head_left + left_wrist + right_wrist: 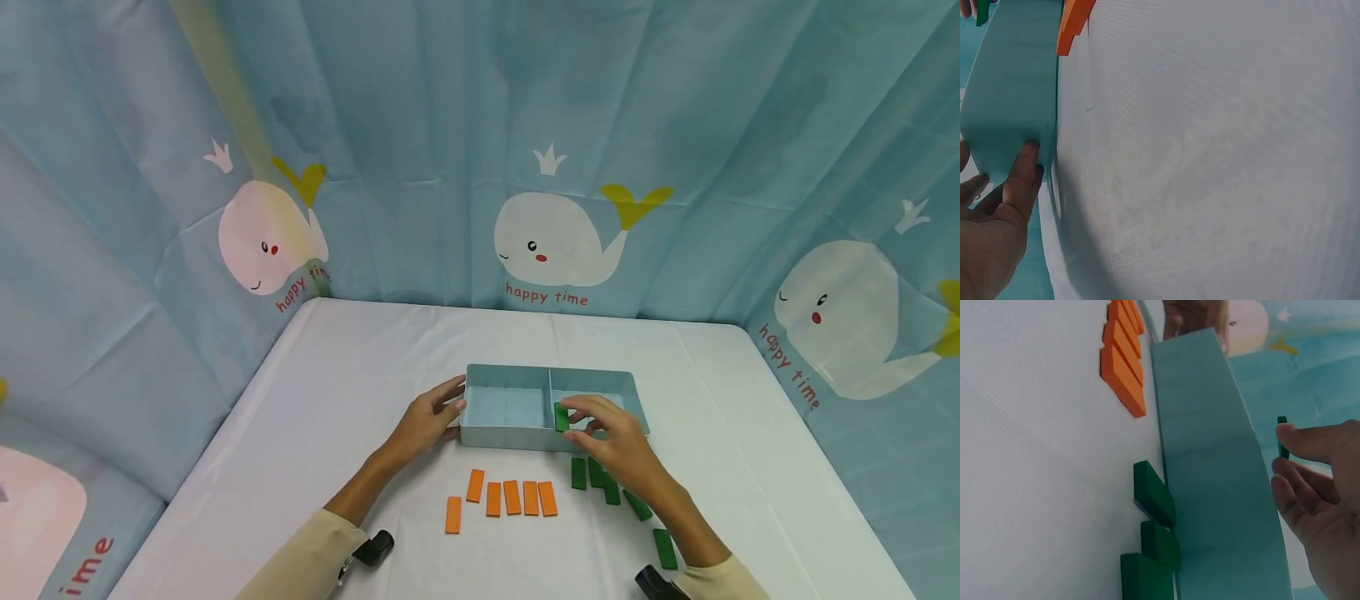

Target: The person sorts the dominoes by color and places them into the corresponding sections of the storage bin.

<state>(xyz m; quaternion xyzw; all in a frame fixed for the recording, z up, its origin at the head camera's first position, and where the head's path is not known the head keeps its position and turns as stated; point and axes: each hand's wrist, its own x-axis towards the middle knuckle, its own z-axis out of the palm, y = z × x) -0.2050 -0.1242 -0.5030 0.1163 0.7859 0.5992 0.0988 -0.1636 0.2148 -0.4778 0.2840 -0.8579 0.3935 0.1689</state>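
Head view: a right hand (pixel 611 437) pinches one green block (pixel 562 418) between thumb and fingertips, a narrow grip, holding it upright at the front edge of a pale blue box (pixel 495 437), close to the divider (pixel 550 392) and on the right compartment's side. Right wrist view shows this block beyond the rim, with the thumb on one face. The left hand (pixel 423 421) holds nothing within its palm; its fingers are spread and rest against the box's left end.

On the white tablecloth (pixel 360 358), six orange blocks (pixel 512 497) lie in front of the box, five in an uneven row and one lower at the left. Five loose green blocks (pixel 578 473) lie to their right, partly beside and under the right forearm.

Behind, a blue curtain (pixel 420 100) carries crowned whales (pixel 555 237). Red lettering (pixel 546 295) beneath the middle one reads "happy time"; the right whale has the same words, while the left one's second word runs into a fold. At lower left, cut by the picture's edge, only "ime" is legible.
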